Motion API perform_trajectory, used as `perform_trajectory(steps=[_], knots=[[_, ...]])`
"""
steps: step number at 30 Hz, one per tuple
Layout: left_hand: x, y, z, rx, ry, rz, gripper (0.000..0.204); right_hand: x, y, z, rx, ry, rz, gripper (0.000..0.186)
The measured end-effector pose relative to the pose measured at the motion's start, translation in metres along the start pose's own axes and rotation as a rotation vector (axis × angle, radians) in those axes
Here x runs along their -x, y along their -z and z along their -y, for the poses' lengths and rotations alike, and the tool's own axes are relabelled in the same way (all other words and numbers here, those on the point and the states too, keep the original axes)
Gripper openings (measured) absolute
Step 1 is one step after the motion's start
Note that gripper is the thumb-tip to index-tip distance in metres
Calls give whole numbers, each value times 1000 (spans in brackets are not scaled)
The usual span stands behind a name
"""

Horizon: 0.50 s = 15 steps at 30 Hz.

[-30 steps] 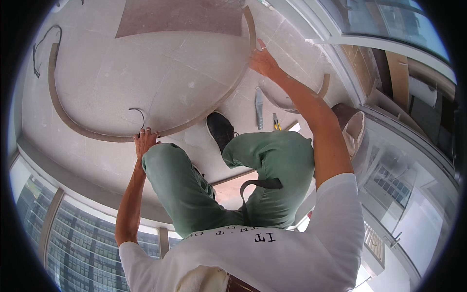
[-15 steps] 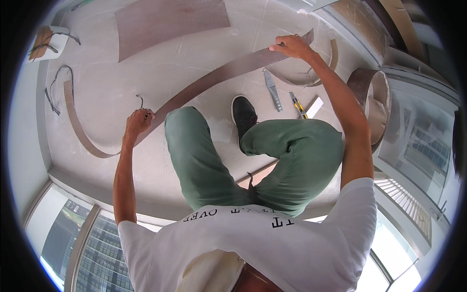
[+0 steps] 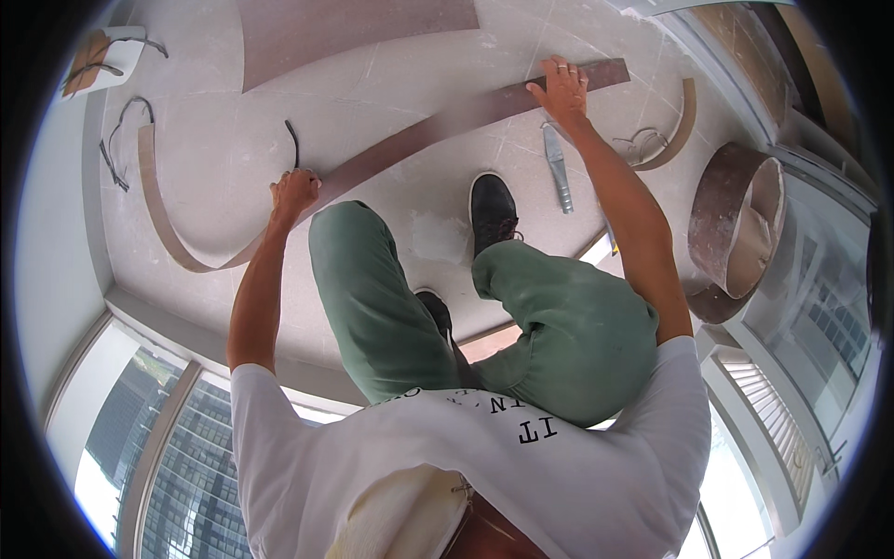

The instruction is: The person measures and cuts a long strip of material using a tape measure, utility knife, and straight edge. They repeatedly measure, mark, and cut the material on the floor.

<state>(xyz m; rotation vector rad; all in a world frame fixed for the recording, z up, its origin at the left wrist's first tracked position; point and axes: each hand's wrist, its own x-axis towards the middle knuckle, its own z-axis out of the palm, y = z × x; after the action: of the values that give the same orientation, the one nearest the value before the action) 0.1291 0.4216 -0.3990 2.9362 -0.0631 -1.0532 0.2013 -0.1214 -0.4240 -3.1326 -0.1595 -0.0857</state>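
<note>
A long, narrow brown strip of sheet material (image 3: 400, 154) lies in a gentle curve across the floor ahead of my knees. My left hand (image 3: 296, 191) is closed at its nearer left part, fingers curled at the strip's edge. A thin black curved piece (image 3: 293, 140) rises just beyond those fingers; whether the hand holds it I cannot tell. My right hand (image 3: 562, 91) rests flat near the strip's far right end, fingers apart. Close to my right forearm lies a grey, tapered tool (image 3: 558, 168). A yellow-and-black utility knife (image 3: 612, 240) is mostly hidden by that forearm.
A large brown sheet (image 3: 354, 37) lies at the far side. Thin tan curved offcuts (image 3: 156, 205) rest on the left, another offcut (image 3: 684, 116) at the right. A brown roll (image 3: 722, 210) stands by the glass door. A wall box with loose wires (image 3: 116, 56) sits far left.
My right hand has opened from its grip and now lies flat on the strip, whose right end is lower. My left hand has shifted forward. The utility knife has become mostly covered.
</note>
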Motion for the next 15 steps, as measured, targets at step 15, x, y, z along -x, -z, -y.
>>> perform_trajectory(steps=[15], knots=[[-11,17,-10,-58,-13,81,21,36,-6,52,-149,-32,44,46]])
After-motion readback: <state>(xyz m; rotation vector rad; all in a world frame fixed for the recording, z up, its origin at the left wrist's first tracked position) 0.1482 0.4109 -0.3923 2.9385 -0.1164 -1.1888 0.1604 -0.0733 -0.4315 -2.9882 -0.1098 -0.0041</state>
